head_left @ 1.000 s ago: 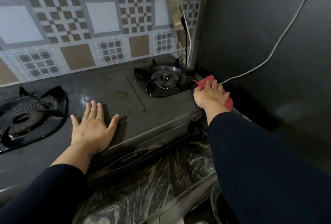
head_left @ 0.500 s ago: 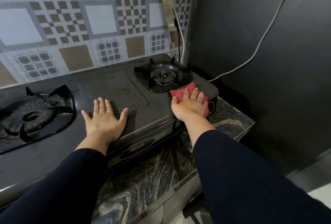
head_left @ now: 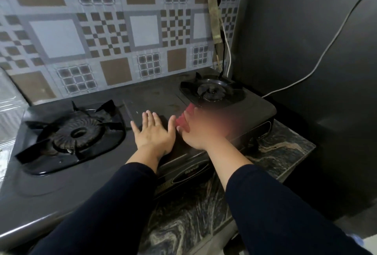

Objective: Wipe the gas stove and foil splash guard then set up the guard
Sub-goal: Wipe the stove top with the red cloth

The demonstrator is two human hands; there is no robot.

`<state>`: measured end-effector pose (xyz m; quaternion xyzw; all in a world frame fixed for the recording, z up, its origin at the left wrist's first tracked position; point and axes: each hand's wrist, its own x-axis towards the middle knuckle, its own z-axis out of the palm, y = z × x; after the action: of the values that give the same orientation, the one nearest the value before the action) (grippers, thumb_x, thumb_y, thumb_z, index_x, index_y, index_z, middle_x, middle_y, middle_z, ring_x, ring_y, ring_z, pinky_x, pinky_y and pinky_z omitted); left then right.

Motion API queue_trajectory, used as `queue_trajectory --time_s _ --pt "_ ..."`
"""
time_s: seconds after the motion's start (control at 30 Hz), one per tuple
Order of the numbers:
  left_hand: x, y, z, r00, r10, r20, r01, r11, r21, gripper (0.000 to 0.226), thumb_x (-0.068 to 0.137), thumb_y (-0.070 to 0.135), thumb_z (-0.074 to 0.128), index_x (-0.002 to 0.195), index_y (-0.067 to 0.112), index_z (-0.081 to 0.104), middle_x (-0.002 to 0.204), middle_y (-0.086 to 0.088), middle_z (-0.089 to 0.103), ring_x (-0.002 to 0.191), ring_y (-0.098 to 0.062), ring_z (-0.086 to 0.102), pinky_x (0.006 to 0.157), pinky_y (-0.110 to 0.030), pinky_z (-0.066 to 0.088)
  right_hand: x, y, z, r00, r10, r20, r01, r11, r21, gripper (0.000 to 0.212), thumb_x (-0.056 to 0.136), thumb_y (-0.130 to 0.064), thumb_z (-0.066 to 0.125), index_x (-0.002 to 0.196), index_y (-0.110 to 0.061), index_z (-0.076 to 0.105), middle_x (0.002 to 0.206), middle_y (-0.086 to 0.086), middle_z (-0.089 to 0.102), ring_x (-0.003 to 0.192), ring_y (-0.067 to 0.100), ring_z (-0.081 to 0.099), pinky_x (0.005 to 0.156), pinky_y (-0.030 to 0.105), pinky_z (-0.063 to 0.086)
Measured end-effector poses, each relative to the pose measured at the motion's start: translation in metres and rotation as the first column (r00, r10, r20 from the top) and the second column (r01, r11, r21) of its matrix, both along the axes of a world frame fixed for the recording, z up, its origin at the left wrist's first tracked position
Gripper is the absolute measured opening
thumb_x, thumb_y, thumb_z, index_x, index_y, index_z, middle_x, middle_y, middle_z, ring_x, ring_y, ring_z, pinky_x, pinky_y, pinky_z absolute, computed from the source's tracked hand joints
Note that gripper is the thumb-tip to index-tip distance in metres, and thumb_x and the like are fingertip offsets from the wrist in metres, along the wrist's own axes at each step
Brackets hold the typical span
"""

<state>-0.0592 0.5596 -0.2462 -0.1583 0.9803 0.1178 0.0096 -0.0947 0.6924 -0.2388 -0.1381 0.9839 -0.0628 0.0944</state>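
A black two-burner gas stove (head_left: pixel 155 95) stands on a marbled counter. My left hand (head_left: pixel 154 134) lies flat with fingers spread on the stove's middle panel. My right hand (head_left: pixel 199 130), blurred by motion, presses a red cloth (head_left: pixel 184 117) on the stove top just right of the left hand, in front of the right burner (head_left: pixel 212 91). The left burner (head_left: pixel 71 132) sits at the stove's left side. A shiny ribbed foil sheet (head_left: pixel 8 112), probably the splash guard, shows at the left edge.
Patterned tiles (head_left: pixel 102 30) cover the wall behind the stove. A dark panel (head_left: pixel 306 50) with a white cable (head_left: pixel 326 50) closes the right side. A power strip (head_left: pixel 214 20) with cords hangs in the corner. The marbled counter (head_left: pixel 285 144) ends to the right of the stove.
My right hand has swept the red cloth leftward, from the stove's right edge to beside my left hand. The left hand has stayed flat on the stove. The view has shifted.
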Motion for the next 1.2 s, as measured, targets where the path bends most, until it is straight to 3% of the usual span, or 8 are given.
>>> queue_trajectory --time_s 0.33,0.43,0.7,0.9,1.2 --pt "-0.062 -0.065 0.019 0.988 -0.144 -0.058 0.136 0.983 -0.126 0.069 0.098 0.051 0.012 0.151 0.008 0.008 0.161 -0.008 0.002 0.148 -0.02 -0.005 0.119 -0.043 -0.004 -0.044 -0.049 -0.003 0.995 0.086 -0.043 -0.087 0.996 -0.022 0.072 0.091 -0.062 0.022 0.151 -0.029 -0.001 0.16 0.003 -0.013 0.147 0.026 -0.01 0.118 0.049 -0.004" --pt "-0.086 -0.087 0.021 0.995 -0.102 -0.016 0.1 0.989 -0.11 0.067 0.099 0.049 0.014 0.151 0.006 0.008 0.161 -0.009 0.001 0.148 -0.021 -0.005 0.119 -0.043 -0.003 -0.066 -0.066 -0.004 0.991 0.123 -0.042 -0.124 0.992 -0.026 0.073 0.09 -0.063 0.022 0.151 -0.029 -0.001 0.16 0.002 -0.013 0.147 0.026 -0.011 0.118 0.05 -0.004" --pt "-0.126 -0.119 0.017 0.996 0.075 -0.045 -0.066 0.98 0.186 0.067 0.1 0.047 0.015 0.15 0.003 0.008 0.16 -0.014 0.001 0.148 -0.024 -0.005 0.118 -0.045 -0.001 -0.132 -0.111 -0.001 0.948 0.316 -0.028 -0.317 0.947 -0.043 0.063 0.093 -0.06 0.022 0.149 -0.041 0.002 0.16 -0.009 -0.011 0.147 0.018 -0.01 0.118 0.046 -0.006" --pt "-0.139 -0.119 0.011 0.99 0.132 0.048 -0.139 0.972 0.187 0.078 0.094 0.059 0.003 0.15 0.006 -0.005 0.159 -0.009 -0.014 0.146 -0.019 -0.017 0.115 -0.047 -0.012 -0.179 -0.149 0.002 0.907 0.421 0.005 -0.421 0.907 -0.007 0.056 0.095 -0.057 0.02 0.147 -0.046 0.001 0.159 -0.013 -0.012 0.147 0.016 -0.011 0.117 0.052 -0.006" --pt "-0.143 -0.119 0.002 0.979 0.163 0.119 -0.178 0.975 0.132 0.09 0.086 0.069 -0.002 0.148 0.006 -0.013 0.157 -0.008 -0.022 0.142 -0.017 -0.026 0.116 -0.045 -0.016 -0.222 -0.185 0.004 0.93 0.368 0.014 -0.368 0.93 0.004 0.058 0.09 -0.068 0.019 0.145 -0.051 0.005 0.16 -0.011 -0.006 0.147 0.022 -0.009 0.114 0.058 -0.008"
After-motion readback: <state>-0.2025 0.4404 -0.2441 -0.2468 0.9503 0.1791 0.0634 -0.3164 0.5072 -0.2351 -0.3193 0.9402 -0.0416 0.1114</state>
